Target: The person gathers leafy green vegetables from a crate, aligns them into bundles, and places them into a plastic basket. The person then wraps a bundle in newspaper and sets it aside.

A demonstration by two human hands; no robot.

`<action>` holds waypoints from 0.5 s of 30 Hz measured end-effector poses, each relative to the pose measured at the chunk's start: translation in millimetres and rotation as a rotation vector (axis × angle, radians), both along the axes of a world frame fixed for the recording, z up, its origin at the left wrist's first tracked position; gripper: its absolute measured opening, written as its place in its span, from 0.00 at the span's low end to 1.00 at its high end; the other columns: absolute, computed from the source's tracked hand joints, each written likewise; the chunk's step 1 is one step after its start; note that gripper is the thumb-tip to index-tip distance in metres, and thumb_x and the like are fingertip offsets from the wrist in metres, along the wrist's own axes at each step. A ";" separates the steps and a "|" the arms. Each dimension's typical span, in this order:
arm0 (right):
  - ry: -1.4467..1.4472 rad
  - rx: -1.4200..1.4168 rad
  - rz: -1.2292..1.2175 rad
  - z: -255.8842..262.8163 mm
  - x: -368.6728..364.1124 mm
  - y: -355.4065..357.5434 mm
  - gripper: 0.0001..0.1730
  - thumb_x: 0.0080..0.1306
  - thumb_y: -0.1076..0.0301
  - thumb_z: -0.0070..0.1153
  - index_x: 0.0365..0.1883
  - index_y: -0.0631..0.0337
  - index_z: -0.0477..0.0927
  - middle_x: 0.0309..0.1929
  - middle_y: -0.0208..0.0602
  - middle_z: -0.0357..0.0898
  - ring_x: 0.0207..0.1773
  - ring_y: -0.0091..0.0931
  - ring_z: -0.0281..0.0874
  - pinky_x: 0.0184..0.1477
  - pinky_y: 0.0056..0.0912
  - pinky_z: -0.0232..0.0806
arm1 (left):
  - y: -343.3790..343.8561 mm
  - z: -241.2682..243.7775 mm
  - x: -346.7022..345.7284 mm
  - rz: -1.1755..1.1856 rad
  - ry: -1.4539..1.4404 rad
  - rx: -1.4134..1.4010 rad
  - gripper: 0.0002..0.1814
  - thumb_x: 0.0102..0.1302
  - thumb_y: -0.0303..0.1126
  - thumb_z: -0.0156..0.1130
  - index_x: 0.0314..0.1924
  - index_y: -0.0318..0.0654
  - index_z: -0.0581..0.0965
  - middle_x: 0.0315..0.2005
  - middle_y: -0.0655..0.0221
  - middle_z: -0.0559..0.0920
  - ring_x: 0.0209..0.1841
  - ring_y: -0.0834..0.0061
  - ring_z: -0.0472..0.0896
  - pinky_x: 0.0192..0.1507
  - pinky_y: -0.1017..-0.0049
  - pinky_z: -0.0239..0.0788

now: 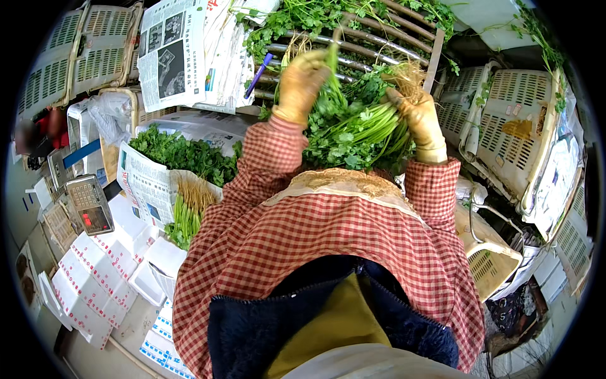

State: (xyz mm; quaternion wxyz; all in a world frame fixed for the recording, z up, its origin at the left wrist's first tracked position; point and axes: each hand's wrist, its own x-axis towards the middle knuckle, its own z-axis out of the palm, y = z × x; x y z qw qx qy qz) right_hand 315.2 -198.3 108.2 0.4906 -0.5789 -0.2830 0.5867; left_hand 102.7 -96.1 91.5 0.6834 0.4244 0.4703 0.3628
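Observation:
My right hand (pixel 423 122), in a yellowed glove, grips a thick bunch of coriander (pixel 367 130) close to its pale roots. The bunch's green stems and leaves spread leftward in front of my chest. To its left, my left hand (pixel 299 84), gloved alike, pinches a few green stems (pixel 333 71), blurred by motion. Behind both hands is a rack of metal bars (pixel 362 46) with loose coriander (pixel 310 21) strewn over it. A purple marker (pixel 259 76) lies at the rack's left side.
Stacked newspapers (pixel 177 57) lie left of the rack. Below them, coriander bundles (pixel 187 154) rest on newspaper. Farther left are a digital scale display (pixel 90 204), white foam boxes (pixel 90 284) and a blurred person (pixel 45 132). Plastic crates (pixel 513 123) stand at right.

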 end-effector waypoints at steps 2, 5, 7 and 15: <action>-0.104 0.034 0.062 -19.1 3.4 4.4 0.19 0.67 0.72 0.60 0.57 0.66 0.77 0.46 0.37 0.84 0.40 0.25 0.83 0.43 0.26 0.75 | -19.3 6.3 24.0 -0.155 0.017 0.122 0.16 0.63 0.20 0.62 0.52 0.34 0.77 0.37 0.63 0.83 0.35 0.79 0.82 0.37 0.75 0.79; -0.017 0.026 -0.227 -13.1 -14.4 2.1 0.19 0.68 0.75 0.58 0.57 0.67 0.76 0.47 0.37 0.83 0.41 0.25 0.82 0.44 0.27 0.76 | -15.8 10.5 48.9 -0.129 0.039 0.165 0.20 0.65 0.22 0.62 0.57 0.34 0.74 0.45 0.58 0.82 0.42 0.70 0.82 0.40 0.73 0.80; 0.005 -0.056 -0.201 -12.6 -4.8 -6.2 0.18 0.67 0.74 0.59 0.56 0.66 0.78 0.47 0.36 0.83 0.41 0.24 0.82 0.45 0.26 0.76 | 1.5 -12.1 56.2 -0.061 0.166 0.425 0.27 0.64 0.27 0.65 0.62 0.33 0.70 0.53 0.53 0.79 0.49 0.65 0.81 0.48 0.66 0.79; -0.072 0.010 -0.127 -9.7 -5.8 -7.1 0.13 0.66 0.75 0.60 0.49 0.65 0.81 0.41 0.35 0.85 0.38 0.21 0.82 0.39 0.21 0.73 | -15.0 -95.4 -11.3 -0.381 1.351 0.511 0.42 0.65 0.48 0.63 0.70 0.32 0.58 0.55 0.50 0.77 0.52 0.62 0.81 0.48 0.65 0.79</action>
